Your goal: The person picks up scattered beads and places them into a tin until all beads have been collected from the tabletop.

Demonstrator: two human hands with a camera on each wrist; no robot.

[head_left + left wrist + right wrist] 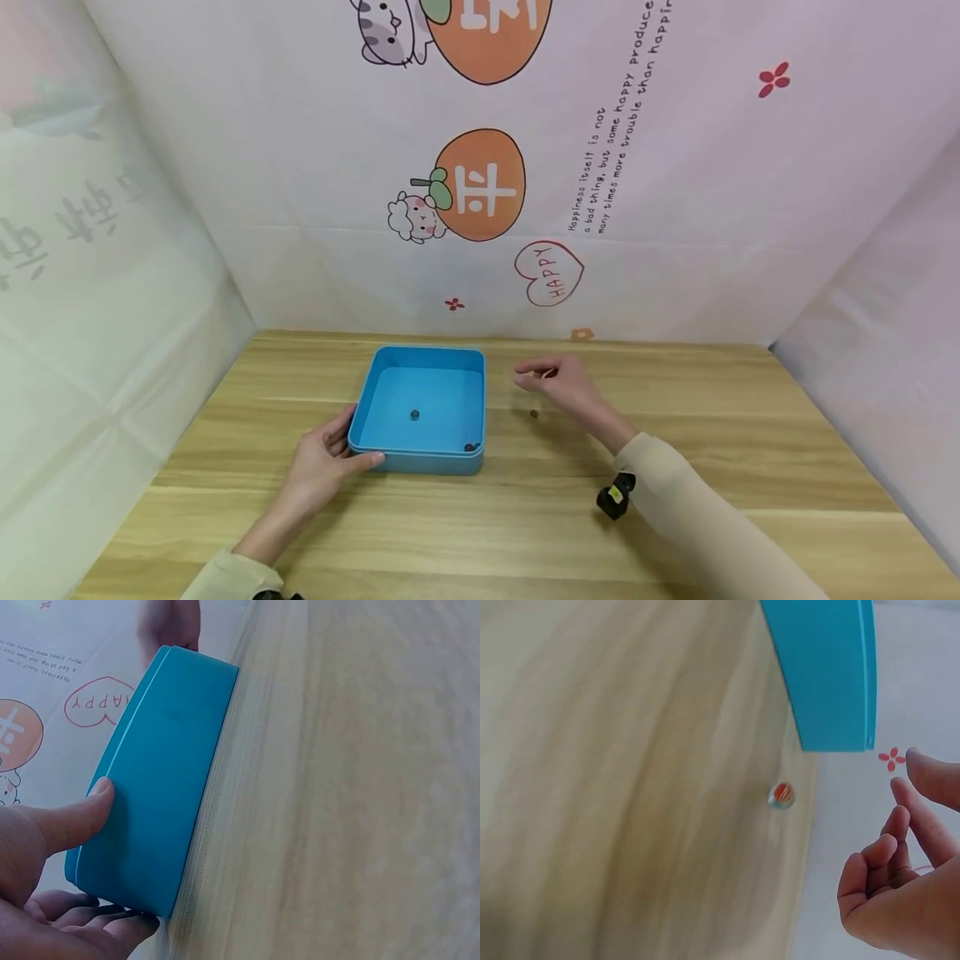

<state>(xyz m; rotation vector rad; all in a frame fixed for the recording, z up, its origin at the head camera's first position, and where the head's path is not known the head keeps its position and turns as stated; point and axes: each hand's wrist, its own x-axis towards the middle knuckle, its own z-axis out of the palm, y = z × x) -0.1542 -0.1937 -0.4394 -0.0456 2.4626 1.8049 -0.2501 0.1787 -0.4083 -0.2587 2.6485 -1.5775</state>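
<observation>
A square, open-topped blue plastic box (431, 463) sits on the table. My left hand (318, 461) grips its near left corner, thumb on the front wall (150, 780) and fingers around the side. Inside, one marble (415, 415) lies near the middle and a dark reddish marble (468, 447) in the near right corner, with another small dark spot beside it. Right of the box, my right hand (566, 387) hovers above the table, thumb and index finger apart with nothing between them. Below it, a clear marble with an orange-red core (781, 795) rests on the wood.
The wood-grain table (480, 533) meets a white printed cloth (337, 275) hanging behind it, and more cloth hangs at both sides. A black wrist camera (617, 496) is strapped at the right sleeve.
</observation>
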